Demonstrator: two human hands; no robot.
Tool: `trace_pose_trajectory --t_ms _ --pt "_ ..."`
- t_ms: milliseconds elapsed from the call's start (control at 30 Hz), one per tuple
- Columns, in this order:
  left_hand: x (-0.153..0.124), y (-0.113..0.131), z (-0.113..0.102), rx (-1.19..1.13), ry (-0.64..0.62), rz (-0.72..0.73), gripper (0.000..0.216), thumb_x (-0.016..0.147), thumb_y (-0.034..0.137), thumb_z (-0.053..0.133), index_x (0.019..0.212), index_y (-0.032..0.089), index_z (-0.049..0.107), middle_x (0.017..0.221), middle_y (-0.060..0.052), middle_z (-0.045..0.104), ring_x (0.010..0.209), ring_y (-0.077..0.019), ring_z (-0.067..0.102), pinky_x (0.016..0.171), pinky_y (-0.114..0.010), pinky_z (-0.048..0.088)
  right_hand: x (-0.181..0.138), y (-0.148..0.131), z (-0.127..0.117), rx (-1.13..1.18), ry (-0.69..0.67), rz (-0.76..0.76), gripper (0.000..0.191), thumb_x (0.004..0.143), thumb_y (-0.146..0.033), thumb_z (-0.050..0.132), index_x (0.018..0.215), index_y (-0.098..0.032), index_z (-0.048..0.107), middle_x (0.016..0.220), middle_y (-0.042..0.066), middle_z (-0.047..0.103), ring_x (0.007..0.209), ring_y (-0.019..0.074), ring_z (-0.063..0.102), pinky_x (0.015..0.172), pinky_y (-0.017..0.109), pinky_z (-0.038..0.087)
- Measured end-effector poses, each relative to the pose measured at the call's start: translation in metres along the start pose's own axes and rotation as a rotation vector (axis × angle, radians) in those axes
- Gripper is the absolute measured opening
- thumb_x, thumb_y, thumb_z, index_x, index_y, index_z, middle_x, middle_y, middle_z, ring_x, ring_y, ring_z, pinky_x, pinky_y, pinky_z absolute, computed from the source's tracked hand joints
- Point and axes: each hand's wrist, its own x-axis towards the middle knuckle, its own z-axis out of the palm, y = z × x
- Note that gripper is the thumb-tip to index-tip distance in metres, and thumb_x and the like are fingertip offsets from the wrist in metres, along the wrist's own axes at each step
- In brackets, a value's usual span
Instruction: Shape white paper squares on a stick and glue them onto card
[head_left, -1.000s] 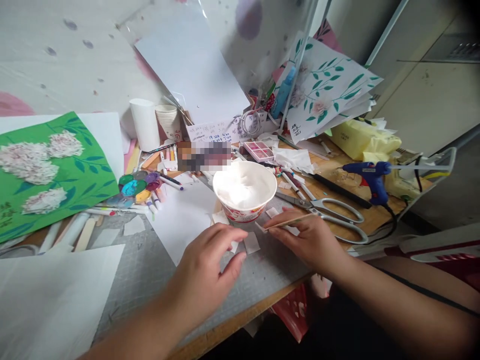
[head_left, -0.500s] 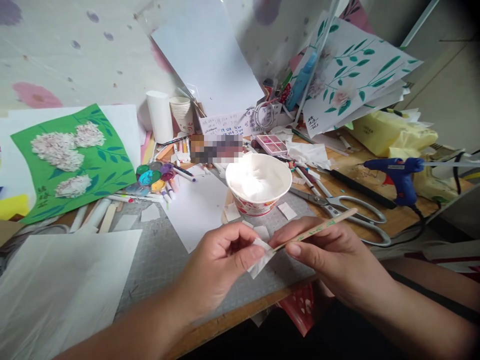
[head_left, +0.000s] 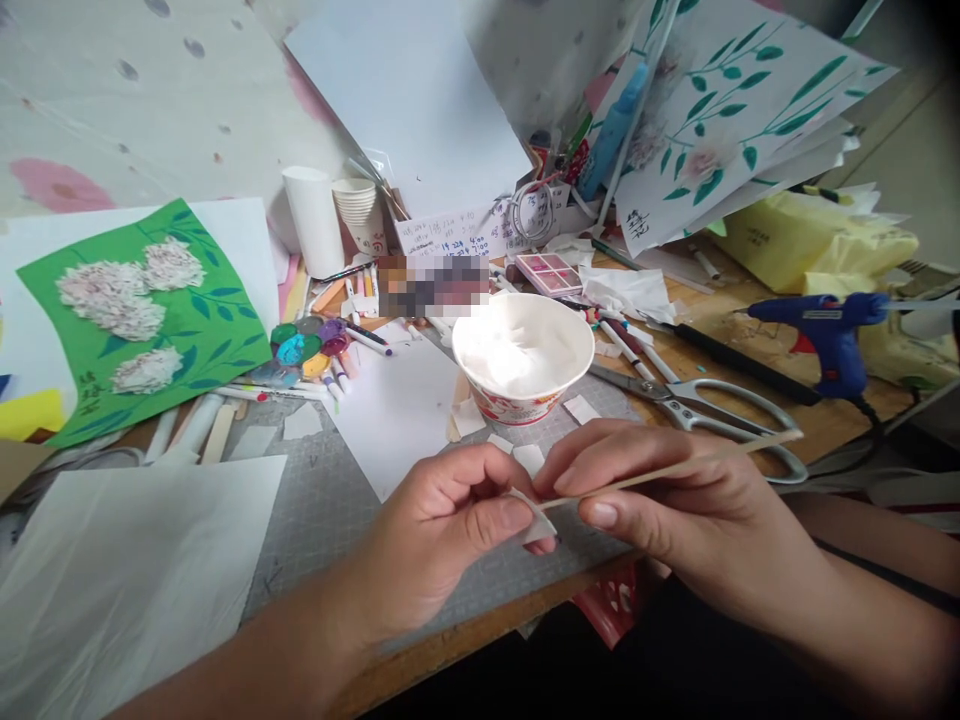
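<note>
While a spotted wall covering (head_left: 150,120) backed the grey mat (head_left: 300,510) and wooden table (head_left: 420,655), your left hand (head_left: 442,540) pinched a paper piece (head_left: 538,524); your right hand (head_left: 675,510), nearly closed, gripped a thin stick (head_left: 720,457) above the table, left end at the paper, long axis rising rightward.

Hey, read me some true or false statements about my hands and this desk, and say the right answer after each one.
1. The left hand pinches a small white paper piece. True.
2. The right hand grips the scissors. False: it holds a thin stick; the scissors lie to the right of the bowl.
3. The glue gun is yellow. False: it is blue.
4. The bowl stands between the green picture and the scissors. True.
</note>
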Motion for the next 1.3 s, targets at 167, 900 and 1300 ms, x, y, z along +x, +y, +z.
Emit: trace_pose_trajectory --t_ms 167,900,1300 --pt "0.0 0.002 -0.001 -0.016 0.001 -0.035 0.009 0.085 0.023 0.067 0.079 0.016 0.066 0.071 0.003 0.069 0.07 -0.0075 0.064 0.068 -0.018 0.047 -0.002 0.001 -0.001 -0.042 0.017 0.022 0.019 0.082 -0.008 0.067 0.091 -0.023 0.074 0.087 0.0 0.072 0.086 0.011 0.068 0.077 0.017 0.054" --pt "-0.001 0.004 0.0 -0.008 0.013 -0.096 0.005 0.079 0.02 0.07 0.077 0.016 0.07 0.066 0.001 0.065 0.063 -0.0084 0.058 0.062 -0.018 0.045 -0.012 -0.006 -0.001 -0.068 -0.012 0.011 0.021 0.081 -0.007 0.066 0.093 -0.022 0.073 0.09 0.004 0.072 0.078 0.0125 0.069 0.062 0.017 0.056" --pt "-0.001 0.005 0.003 -0.021 0.031 -0.099 0.008 0.077 0.022 0.07 0.073 0.015 0.067 0.064 0.001 0.062 0.061 -0.0098 0.055 0.06 -0.02 0.043 -0.013 -0.006 0.0 -0.061 0.001 0.022 0.02 0.081 -0.009 0.066 0.093 -0.023 0.073 0.088 0.004 0.072 0.07 0.0123 0.069 0.053 0.016 0.055"
